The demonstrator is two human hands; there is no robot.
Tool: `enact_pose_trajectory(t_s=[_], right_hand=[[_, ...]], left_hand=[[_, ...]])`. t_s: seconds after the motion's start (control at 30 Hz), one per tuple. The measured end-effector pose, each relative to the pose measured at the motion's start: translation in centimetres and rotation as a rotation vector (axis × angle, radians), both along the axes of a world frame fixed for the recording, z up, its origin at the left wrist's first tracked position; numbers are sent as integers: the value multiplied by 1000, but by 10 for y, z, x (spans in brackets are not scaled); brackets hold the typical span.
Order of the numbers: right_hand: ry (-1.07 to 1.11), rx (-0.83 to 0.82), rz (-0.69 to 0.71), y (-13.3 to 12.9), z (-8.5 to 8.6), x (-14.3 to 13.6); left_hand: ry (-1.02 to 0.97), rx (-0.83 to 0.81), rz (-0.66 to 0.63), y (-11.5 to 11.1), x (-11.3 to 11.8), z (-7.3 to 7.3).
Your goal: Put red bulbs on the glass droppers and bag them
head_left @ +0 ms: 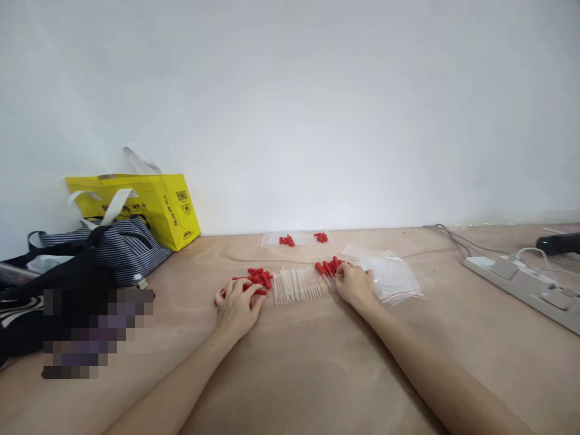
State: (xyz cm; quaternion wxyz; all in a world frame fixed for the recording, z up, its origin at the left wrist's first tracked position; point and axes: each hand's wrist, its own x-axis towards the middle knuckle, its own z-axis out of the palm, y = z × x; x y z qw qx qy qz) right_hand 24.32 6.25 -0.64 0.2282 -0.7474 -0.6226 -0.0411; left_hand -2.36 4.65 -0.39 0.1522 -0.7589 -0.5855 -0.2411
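My left hand point(238, 305) lies over a pile of small red capsule-shaped pieces point(259, 276), its fingers spread and touching some of them. Beside it, a row of thin translucent sticks or tubes point(298, 284) lies side by side on the wooden table. At the right end of that row, my right hand point(354, 282) is closed, fingertips pinched by a second group of red pieces point(327, 266). Whatever sits between those fingertips is hidden. Clear plastic bags point(393, 279) with red edge lines lie just to the right of this hand.
Near the wall lies a flat clear bag point(304, 240) with red pieces and sticks. A yellow bag point(181, 211), a striped bag point(129, 251) and dark fabric point(86, 284) crowd the left. A white power strip point(521, 290) with plugs and cables occupies the right.
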Motion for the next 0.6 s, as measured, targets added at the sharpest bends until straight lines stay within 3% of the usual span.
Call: enact_pose_trajectory(t_s=[0.23, 0.4, 0.6], right_hand=[[-30, 54, 116, -3, 8, -24], [-70, -74, 21, 9, 9, -43], [-54, -112, -13, 19, 6, -51]], left_hand=[[-9, -21, -37, 8, -1, -1], [-41, -24, -88, 9, -2, -2], [-94, 43, -132, 6, 1, 2]])
